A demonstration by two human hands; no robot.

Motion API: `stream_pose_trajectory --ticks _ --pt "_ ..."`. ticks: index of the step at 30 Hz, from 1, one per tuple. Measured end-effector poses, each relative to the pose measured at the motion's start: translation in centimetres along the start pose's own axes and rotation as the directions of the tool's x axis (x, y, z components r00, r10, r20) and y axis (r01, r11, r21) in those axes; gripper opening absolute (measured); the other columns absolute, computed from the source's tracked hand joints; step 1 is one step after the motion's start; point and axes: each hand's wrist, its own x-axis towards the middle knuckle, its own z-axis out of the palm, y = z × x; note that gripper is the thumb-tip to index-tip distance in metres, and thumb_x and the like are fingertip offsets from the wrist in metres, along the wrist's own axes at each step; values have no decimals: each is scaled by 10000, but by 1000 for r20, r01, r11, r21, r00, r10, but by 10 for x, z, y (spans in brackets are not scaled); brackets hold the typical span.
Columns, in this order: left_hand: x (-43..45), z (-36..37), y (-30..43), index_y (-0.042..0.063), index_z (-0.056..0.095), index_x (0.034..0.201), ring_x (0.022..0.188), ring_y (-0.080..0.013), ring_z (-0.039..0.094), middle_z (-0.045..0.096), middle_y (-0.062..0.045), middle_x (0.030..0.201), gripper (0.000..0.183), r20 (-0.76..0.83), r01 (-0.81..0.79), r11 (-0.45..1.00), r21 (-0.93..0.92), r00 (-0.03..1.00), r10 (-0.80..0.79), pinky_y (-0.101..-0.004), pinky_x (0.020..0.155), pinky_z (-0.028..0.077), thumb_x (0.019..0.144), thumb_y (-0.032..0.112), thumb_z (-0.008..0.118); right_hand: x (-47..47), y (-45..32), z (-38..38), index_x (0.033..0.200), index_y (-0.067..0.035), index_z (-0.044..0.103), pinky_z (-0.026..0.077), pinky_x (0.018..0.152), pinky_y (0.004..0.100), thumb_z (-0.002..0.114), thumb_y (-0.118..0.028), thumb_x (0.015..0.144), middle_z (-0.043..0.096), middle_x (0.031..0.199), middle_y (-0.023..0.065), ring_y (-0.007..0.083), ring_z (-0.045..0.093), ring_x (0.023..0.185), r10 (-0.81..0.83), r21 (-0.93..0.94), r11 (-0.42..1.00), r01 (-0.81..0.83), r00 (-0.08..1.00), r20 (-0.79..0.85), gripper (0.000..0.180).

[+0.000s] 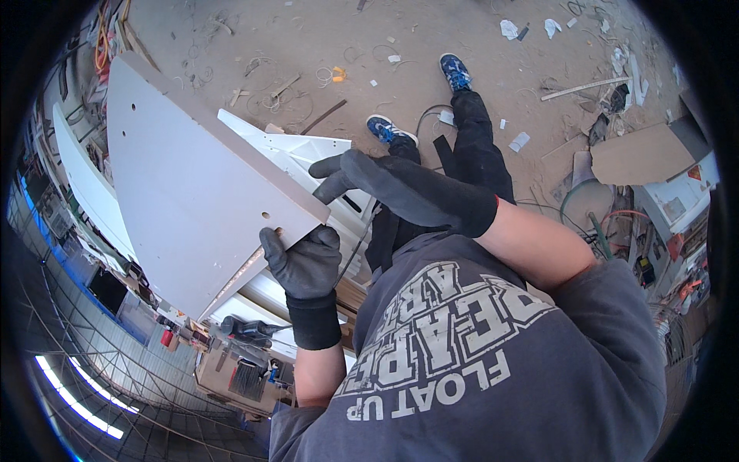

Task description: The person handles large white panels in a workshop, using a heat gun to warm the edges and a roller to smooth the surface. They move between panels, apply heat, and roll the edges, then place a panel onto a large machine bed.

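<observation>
A large pale laminated board (185,173) with one curved side and several drilled holes fills the left of the view, tilted. My left hand (306,263), in a dark grey work glove, grips its near corner. The thumb lies on the face beside a hole, and the fingers curl round the edge. Raw, rough core shows along the board's lower edge (234,281). My right hand (404,187), gloved alike, is held by the board's right edge with fingers apart and nothing in them. Whether its fingertips touch that edge I cannot tell.
White parts (288,144) lie under the board, and another curved white panel (86,173) is beyond it. A dark power tool (248,327) rests below. Offcuts, strips and paper scraps (283,86) litter the floor. Cardboard (641,153) and a white box (675,199) stand at right.
</observation>
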Motion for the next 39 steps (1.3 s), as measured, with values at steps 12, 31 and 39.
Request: stream_pose_trajectory --ticks 12,31,39 --pt "1 -1 -1 148 483 1277 981 -206 602 593 -69 1181 450 59 8 1000 13 998 -9 -332 788 531 906 385 577 13 -1 -1 1161 36 597 289 1075 352 233 -411 1036 592 1198 152 211 474 1202 -167 -224 961 165 986 10 589" --pt "3 -7 -3 139 584 1048 674 -193 551 595 -68 732 465 -69 20 986 164 998 -9 -329 600 420 877 567 527 0 -40 -1 1021 14 657 380 985 300 324 -477 1004 549 1250 147 202 520 1119 157 -173 970 -172 983 -95 594" --pt "4 -37 -3 39 532 1220 902 -269 609 645 -144 992 681 290 43 942 333 946 -146 -406 786 479 849 610 545 3 -39 -1 1041 12 663 413 936 269 318 -546 979 556 1256 169 211 520 1134 206 -152 964 -217 975 -80 659"
